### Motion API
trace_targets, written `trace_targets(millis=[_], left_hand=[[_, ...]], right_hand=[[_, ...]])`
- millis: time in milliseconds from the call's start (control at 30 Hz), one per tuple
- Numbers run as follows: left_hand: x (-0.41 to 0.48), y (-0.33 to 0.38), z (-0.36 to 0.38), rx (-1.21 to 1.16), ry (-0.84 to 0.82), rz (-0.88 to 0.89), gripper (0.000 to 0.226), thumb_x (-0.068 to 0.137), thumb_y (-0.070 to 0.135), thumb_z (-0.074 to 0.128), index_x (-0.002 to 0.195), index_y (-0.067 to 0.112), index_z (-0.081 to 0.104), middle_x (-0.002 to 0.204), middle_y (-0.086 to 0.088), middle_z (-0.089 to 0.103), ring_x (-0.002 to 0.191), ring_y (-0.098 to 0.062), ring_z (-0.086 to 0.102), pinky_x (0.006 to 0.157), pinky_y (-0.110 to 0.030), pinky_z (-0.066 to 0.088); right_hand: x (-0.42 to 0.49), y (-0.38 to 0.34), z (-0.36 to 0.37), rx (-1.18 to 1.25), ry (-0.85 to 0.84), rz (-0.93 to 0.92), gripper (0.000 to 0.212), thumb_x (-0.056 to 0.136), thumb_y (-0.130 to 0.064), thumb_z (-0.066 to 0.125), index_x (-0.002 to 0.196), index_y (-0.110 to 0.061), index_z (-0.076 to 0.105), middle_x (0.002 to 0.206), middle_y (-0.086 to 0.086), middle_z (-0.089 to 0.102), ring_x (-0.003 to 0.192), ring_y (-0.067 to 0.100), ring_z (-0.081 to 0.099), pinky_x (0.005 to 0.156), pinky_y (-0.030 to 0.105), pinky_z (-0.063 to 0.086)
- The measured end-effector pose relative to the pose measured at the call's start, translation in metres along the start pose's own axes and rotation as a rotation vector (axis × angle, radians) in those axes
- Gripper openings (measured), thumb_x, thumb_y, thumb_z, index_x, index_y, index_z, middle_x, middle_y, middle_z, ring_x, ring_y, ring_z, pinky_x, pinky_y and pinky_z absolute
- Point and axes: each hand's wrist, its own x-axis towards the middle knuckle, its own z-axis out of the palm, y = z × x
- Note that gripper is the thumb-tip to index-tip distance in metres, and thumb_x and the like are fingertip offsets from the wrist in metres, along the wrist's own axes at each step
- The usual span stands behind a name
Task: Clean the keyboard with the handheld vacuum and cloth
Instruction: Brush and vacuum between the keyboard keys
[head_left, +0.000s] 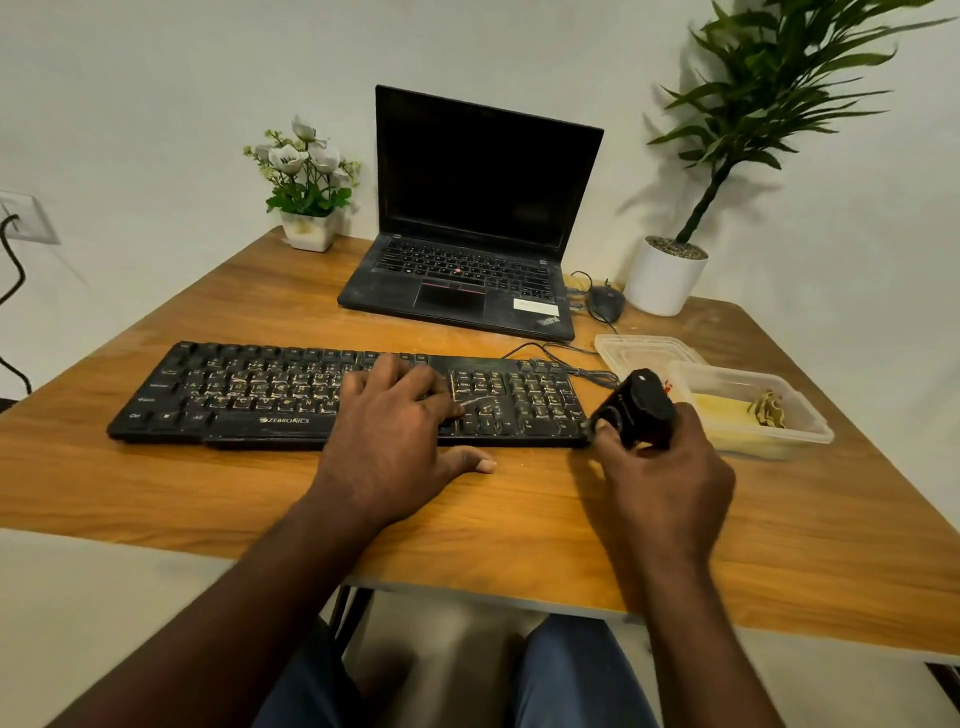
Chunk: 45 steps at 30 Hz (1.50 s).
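A dusty black keyboard (234, 395) lies across the wooden desk (519, 509) in front of me. My left hand (395, 421) rests flat on its right-middle keys, fingers spread, thumb on the desk at the front edge. My right hand (660, 467) grips a small black handheld vacuum (636, 405), held just off the keyboard's right end with its nozzle near the front right corner. A yellow cloth (727, 408) lies in a clear plastic container (810, 431) to the right.
An open black laptop (467, 270) stands behind the keyboard, with a mouse (605, 302) beside it. A second clear tub (644, 351) sits behind the container. A small flower pot (309, 234) and a tall potted plant (667, 280) stand at the back corners.
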Motion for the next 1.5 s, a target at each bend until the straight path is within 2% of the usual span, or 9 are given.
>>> trace_targets(millis=[100, 233, 433, 600, 767, 967, 1133, 1300, 1500], left_hand=[[0.001, 0.0, 0.0, 0.01, 0.002, -0.005, 0.087, 0.079, 0.096, 0.033, 0.111, 0.028, 0.077, 0.117, 0.011, 0.062, 0.115, -0.018, 0.043, 0.09, -0.042, 0.036], [0.002, 0.001, -0.001, 0.029, -0.011, -0.012, 0.085, 0.081, 0.095, 0.032, 0.113, 0.029, 0.076, 0.119, 0.01, 0.063, 0.117, -0.018, 0.043, 0.091, -0.042, 0.037], [-0.002, 0.001, -0.003, 0.041, 0.024, -0.012, 0.087, 0.081, 0.094, 0.027, 0.1, 0.026, 0.077, 0.109, 0.01, 0.064, 0.112, -0.019, 0.045, 0.087, -0.042, 0.037], [-0.004, 0.002, -0.005, 0.036, 0.028, -0.009, 0.084, 0.082, 0.094, 0.028, 0.096, 0.026, 0.076, 0.106, 0.01, 0.064, 0.11, -0.019, 0.044, 0.087, -0.043, 0.038], [-0.012, 0.0, -0.008, 0.044, 0.046, 0.011, 0.081, 0.08, 0.093, 0.035, 0.096, 0.026, 0.077, 0.106, 0.01, 0.066, 0.11, -0.02, 0.046, 0.086, -0.043, 0.038], [-0.02, 0.001, -0.011, 0.027, 0.055, 0.014, 0.079, 0.077, 0.095, 0.038, 0.092, 0.027, 0.077, 0.104, 0.014, 0.066, 0.108, -0.017, 0.044, 0.083, -0.041, 0.039], [-0.022, 0.002, -0.013, 0.032, 0.033, 0.028, 0.079, 0.073, 0.095, 0.04, 0.094, 0.028, 0.077, 0.106, 0.013, 0.067, 0.109, -0.018, 0.044, 0.084, -0.042, 0.04], [-0.023, 0.002, -0.014, 0.036, 0.039, 0.025, 0.076, 0.072, 0.093, 0.045, 0.093, 0.027, 0.076, 0.105, 0.013, 0.067, 0.108, -0.018, 0.044, 0.084, -0.042, 0.041], [-0.022, 0.003, -0.016, 0.046, 0.011, 0.008, 0.078, 0.073, 0.094, 0.04, 0.097, 0.028, 0.075, 0.107, 0.013, 0.066, 0.108, -0.017, 0.041, 0.084, -0.04, 0.037]], right_hand=[[-0.005, -0.003, -0.001, 0.095, -0.1, -0.051, 0.038, 0.079, -0.035, 0.086, 0.108, -0.04, 0.063, 0.098, -0.013, 0.072, 0.084, 0.005, 0.066, 0.073, 0.034, 0.059], [-0.018, -0.007, 0.007, 0.041, -0.347, -0.25, 0.038, 0.076, -0.055, 0.076, 0.108, -0.037, 0.066, 0.098, -0.015, 0.068, 0.091, 0.006, 0.064, 0.073, 0.036, 0.058], [0.002, 0.01, -0.009, 0.088, 0.016, 0.026, 0.044, 0.082, -0.035, 0.083, 0.121, -0.028, 0.067, 0.104, -0.006, 0.074, 0.08, 0.007, 0.065, 0.065, 0.021, 0.049], [-0.011, 0.002, -0.007, 0.213, -0.287, -0.131, 0.036, 0.078, -0.036, 0.085, 0.103, -0.047, 0.063, 0.088, -0.025, 0.071, 0.084, -0.005, 0.067, 0.065, 0.016, 0.055], [-0.004, 0.007, -0.005, 0.214, -0.11, -0.103, 0.037, 0.08, -0.036, 0.084, 0.11, -0.041, 0.063, 0.083, -0.016, 0.069, 0.07, 0.002, 0.065, 0.061, 0.031, 0.058], [-0.012, -0.007, 0.008, 0.273, -0.31, -0.304, 0.04, 0.086, -0.033, 0.08, 0.116, -0.048, 0.059, 0.102, -0.012, 0.071, 0.085, 0.005, 0.065, 0.067, 0.018, 0.053], [-0.009, -0.004, 0.018, 0.148, -0.37, -0.396, 0.051, 0.093, -0.04, 0.074, 0.14, -0.024, 0.06, 0.114, -0.006, 0.066, 0.103, 0.004, 0.061, 0.079, 0.016, 0.051], [-0.011, -0.003, 0.012, 0.225, -0.549, -0.497, 0.067, 0.09, -0.049, 0.064, 0.15, -0.022, 0.053, 0.12, -0.009, 0.064, 0.11, 0.011, 0.061, 0.085, 0.035, 0.057], [-0.01, -0.003, 0.016, 0.142, -0.441, -0.474, 0.066, 0.092, -0.05, 0.064, 0.151, -0.023, 0.053, 0.111, -0.014, 0.06, 0.104, 0.01, 0.057, 0.08, 0.03, 0.053]])
